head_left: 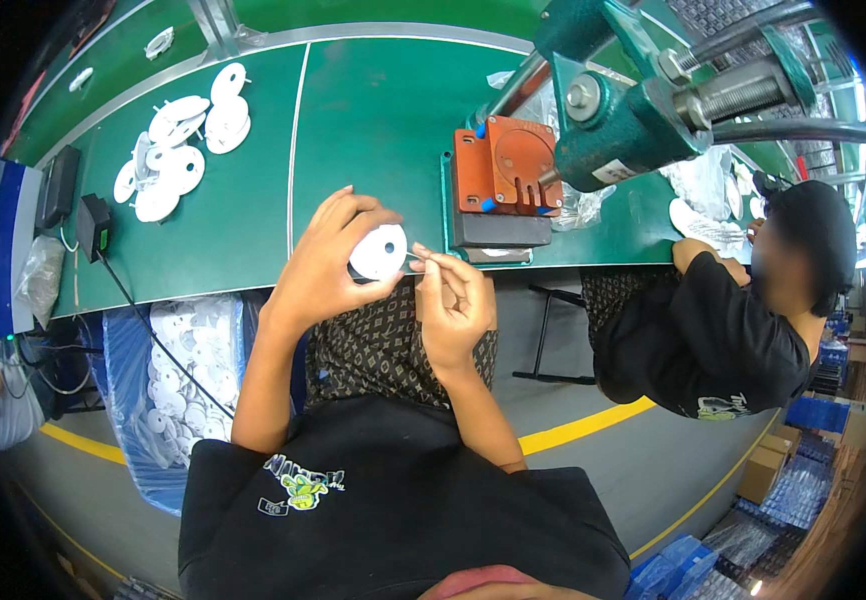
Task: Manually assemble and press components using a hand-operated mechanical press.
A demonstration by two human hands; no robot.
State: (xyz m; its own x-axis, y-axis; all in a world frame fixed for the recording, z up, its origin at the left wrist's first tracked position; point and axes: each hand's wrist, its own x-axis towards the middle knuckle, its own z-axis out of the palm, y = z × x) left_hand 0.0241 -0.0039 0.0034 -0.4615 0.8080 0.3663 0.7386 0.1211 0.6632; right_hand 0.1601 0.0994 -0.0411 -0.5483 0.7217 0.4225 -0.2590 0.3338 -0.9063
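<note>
My left hand (329, 262) is wrapped round a round white disc (379, 252) with a small dark hole in its middle, held above my lap by the bench's front edge. Just right of the disc, my right hand (456, 310) pinches a thin pale strip (414, 254) that sticks out from the disc's rim. Whether that strip is part of the disc, I cannot tell. Similar white discs (157, 200) lie in a loose pile on the green bench to the left, some with short stubs.
A green hand press (613, 130) with an orange fixture block (503, 165) stands right of my hands. A blue-lined bin (138, 440) of white parts is below the bench at left, a black cable (153, 335) crossing it. A co-worker (723, 300) sits at right.
</note>
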